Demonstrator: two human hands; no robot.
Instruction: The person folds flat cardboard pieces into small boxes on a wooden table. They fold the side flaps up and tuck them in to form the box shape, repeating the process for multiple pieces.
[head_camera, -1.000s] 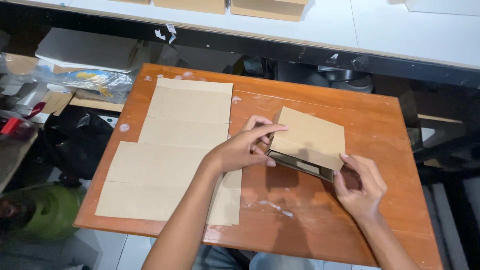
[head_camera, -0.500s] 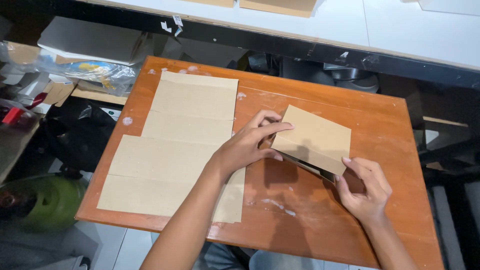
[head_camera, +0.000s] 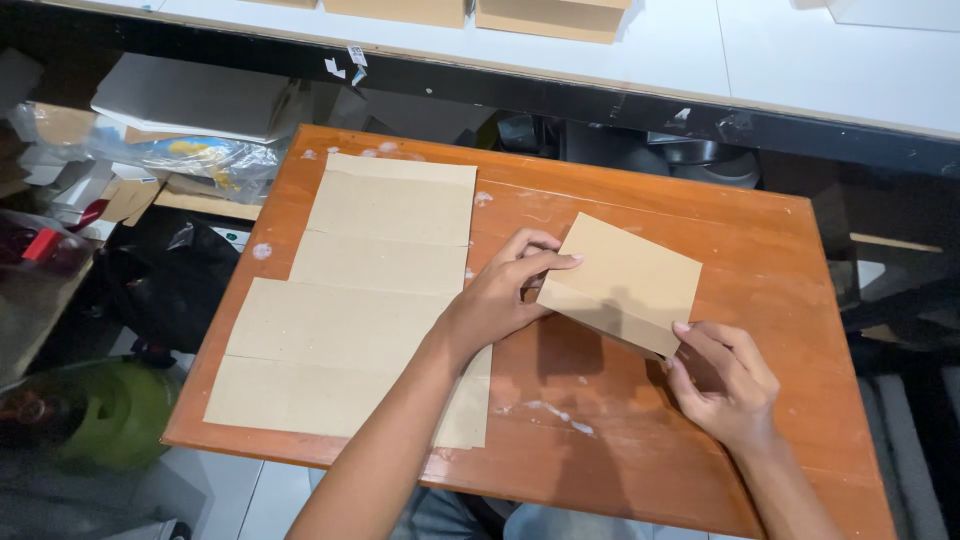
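**A:** Looking down at an orange-brown wooden table (head_camera: 760, 250), scuffed, with white glue-ish smears. Folded tan paper piece (head_camera: 625, 280) sitting right of centre, tipped up off the wood with a shadow underneath.

**B:** Held how?

**A:** Pinched from both ends. Left hand (head_camera: 500, 295) clamped on the near-left corner, thumb and fingers closed over the edge. Right hand (head_camera: 725, 380) gripping the lower-right corner, fingertips curled onto the edge. Hands apart, paper bridging between them.

**B:** Flat or lifted?

**A:** Lifted at the near edge for sure. Can't tell whether the far edge touches the table or not.

**B:** Anything else on there?

**A:** Yep, two more tan sheets on the left half. Upper sheet (head_camera: 395, 215) lying flat with a fold crease across it, lower sheet (head_camera: 320, 370) bigger and overlapping the bottom of the upper one, also creased. Left forearm crossing over the lower sheet's right end.

**B:** And around the table?

**A:** Messy. Crinkly clear plastic bag (head_camera: 195, 160) off the left edge with cardboard bits beside it, green rounded thing (head_camera: 110, 410) down on the floor at lower left, too blurred to name. White counter (head_camera: 800, 60) running along the top with tan boxes (head_camera: 545, 15) on it, only partly in frame.
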